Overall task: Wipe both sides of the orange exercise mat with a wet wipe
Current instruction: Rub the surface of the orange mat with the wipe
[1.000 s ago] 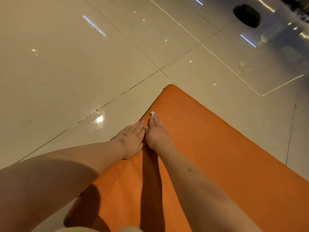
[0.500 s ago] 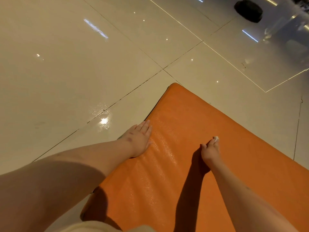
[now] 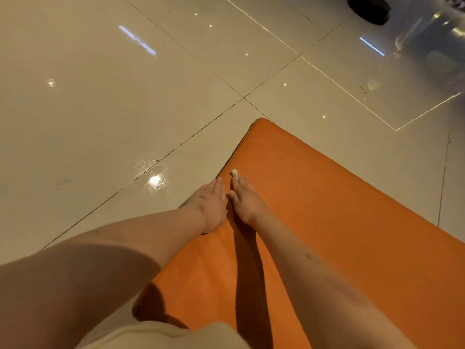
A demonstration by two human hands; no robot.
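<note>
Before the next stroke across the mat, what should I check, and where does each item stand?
1. Wet wipe under the fingers of the right hand: ok.
2. Left hand flat on the mat edge, steadying it: ok.
3. Mat flat on the floor ahead of the wipe: ok.
4. Wipe damp enough: cannot tell.
5. Underside wiped: cannot tell.

One mat, one wipe — two hands

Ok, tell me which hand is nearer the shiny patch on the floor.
Left. The left hand rests on the mat, at its edge beside the patch; the right hand sits beyond it, farther in.
</note>
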